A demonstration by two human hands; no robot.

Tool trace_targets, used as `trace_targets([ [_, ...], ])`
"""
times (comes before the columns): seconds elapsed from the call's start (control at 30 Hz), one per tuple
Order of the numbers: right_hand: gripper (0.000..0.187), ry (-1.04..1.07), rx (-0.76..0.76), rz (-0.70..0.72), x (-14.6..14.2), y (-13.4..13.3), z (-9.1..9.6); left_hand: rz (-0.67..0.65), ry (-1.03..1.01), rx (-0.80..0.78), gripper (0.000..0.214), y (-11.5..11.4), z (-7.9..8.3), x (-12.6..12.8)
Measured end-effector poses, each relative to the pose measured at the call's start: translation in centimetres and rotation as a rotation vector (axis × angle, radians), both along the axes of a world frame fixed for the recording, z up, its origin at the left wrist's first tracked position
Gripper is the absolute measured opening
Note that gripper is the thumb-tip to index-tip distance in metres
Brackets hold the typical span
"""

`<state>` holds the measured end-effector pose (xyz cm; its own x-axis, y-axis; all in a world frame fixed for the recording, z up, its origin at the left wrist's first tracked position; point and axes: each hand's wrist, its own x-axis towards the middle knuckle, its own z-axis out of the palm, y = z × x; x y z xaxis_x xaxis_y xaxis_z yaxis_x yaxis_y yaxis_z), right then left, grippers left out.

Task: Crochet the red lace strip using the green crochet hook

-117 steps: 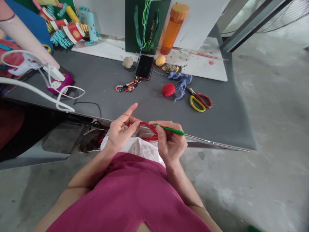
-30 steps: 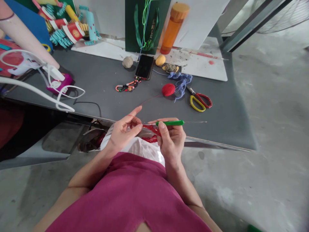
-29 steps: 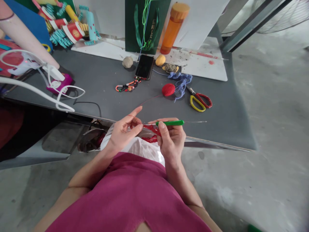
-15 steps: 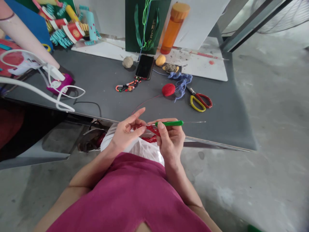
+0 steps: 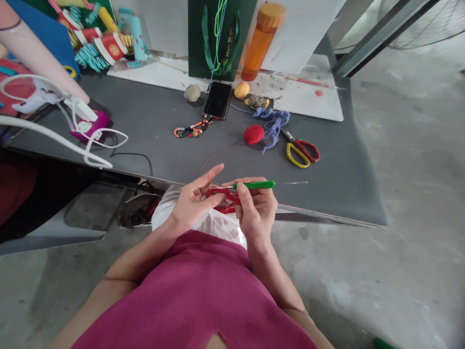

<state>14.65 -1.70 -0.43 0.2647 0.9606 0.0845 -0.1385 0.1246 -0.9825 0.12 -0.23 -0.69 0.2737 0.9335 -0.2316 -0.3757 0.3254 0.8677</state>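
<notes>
My right hand (image 5: 256,206) is closed around the green handle of a crochet hook (image 5: 259,184), thumb on top. One thin metal end points right; the other reaches left into red crochet work (image 5: 228,195). That red piece is pinched in my left hand (image 5: 194,198), whose index finger stretches out above it. Part of the red piece hangs below, between my hands, over my white-clothed lap. A thin red strand runs from near my left hand across the table to a red yarn ball (image 5: 253,134).
Scissors (image 5: 302,151) lie right of tangled blue yarn (image 5: 271,123). Behind are a phone (image 5: 218,100) with a beaded strap, small yarn balls, an orange bottle (image 5: 259,46) and a green bag (image 5: 196,48). At left, a person's arm (image 5: 43,55) rests near white cables. The grey table's (image 5: 337,194) front edge is close.
My left hand has shifted slightly right, with its index finger tip moving the same way. More of the red crochet work shows between my hands. The hook has shifted slightly left.
</notes>
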Motion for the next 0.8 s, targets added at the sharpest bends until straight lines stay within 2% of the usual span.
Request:
trace_targets([
  [0.3,0.029,0.028,-0.038,0.008,0.1,0.2,-0.7,0.018,-0.009,0.017,0.065,0.2,-0.1,-0.1],
  [0.5,0.028,0.089,-0.047,0.034,-0.3,0.7,-0.8,0.018,-0.049,-0.001,0.07,0.5,-0.6,0.1],
  [0.63,0.032,0.131,-0.067,0.082,-0.6,1.0,-0.9,0.025,-0.083,-0.002,0.062,0.7,-1.2,0.2],
  [0.8,0.029,0.076,-0.085,0.044,-0.2,1.1,-1.2,0.051,-0.088,-0.001,0.058,0.9,-1.4,0.2],
])
